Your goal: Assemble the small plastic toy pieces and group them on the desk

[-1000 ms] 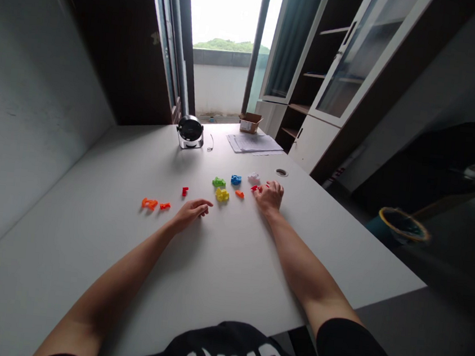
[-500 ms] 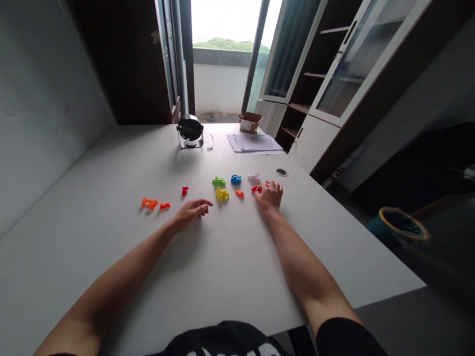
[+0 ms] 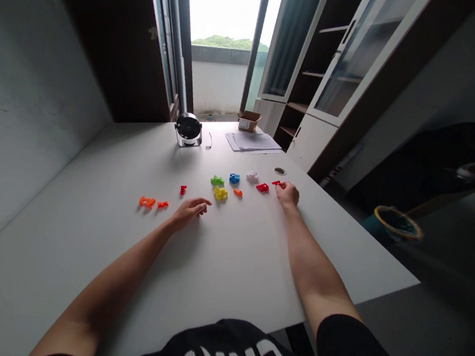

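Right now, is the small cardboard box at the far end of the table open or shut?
Open. The cardboard box has its top flaps standing up and spread; what is inside cannot be told. It sits beside the papers.

An office, by the look of it. Long white table (image 3: pixel 221 255) with a round cable port (image 3: pixel 280 171), a stack of papers (image 3: pixel 253 142) and a small cardboard box (image 3: pixel 248 121) at the far end, beside a small desk fan (image 3: pixel 188 130). Glass-doored cabinets (image 3: pixel 317 67) with bare shelves along the right wall. Tall window (image 3: pixel 224 40) onto a balcony wall and green hills.
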Tool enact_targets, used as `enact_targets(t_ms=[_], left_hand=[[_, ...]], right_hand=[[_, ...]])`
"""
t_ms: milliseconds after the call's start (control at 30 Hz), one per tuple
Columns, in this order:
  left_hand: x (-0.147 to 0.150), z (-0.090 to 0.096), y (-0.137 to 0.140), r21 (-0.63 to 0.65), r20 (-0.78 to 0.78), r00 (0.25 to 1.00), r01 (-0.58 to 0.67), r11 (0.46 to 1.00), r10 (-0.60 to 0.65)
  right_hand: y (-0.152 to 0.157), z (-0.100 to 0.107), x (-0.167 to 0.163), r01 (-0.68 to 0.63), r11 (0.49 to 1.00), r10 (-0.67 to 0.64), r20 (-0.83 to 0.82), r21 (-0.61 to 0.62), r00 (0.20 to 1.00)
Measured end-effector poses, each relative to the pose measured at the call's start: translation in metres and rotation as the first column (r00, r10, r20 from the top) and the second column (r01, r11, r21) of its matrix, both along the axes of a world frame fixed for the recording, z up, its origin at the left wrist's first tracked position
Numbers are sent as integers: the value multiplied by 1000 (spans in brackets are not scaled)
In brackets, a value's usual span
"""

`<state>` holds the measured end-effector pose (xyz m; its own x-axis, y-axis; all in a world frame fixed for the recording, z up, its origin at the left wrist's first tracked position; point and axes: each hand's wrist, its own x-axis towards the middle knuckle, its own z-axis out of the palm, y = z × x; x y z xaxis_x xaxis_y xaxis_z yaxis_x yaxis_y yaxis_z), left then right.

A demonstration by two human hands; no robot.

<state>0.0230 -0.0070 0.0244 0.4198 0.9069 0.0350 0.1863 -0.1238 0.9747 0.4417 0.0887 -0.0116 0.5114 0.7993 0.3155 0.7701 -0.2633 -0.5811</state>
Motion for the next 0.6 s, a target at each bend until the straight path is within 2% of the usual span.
enact_targets(t_ms=[200,600], left_hand=[[0,0,-1,9,-16,1000,4,1000,-3],[1,-2,-3,32,-26,1000,0,999,1]], right_hand=[[-2,-8,-11,57,992,-54,28,-116,998],[-5,-5,-21,49,994,-43,58,-102,997]])
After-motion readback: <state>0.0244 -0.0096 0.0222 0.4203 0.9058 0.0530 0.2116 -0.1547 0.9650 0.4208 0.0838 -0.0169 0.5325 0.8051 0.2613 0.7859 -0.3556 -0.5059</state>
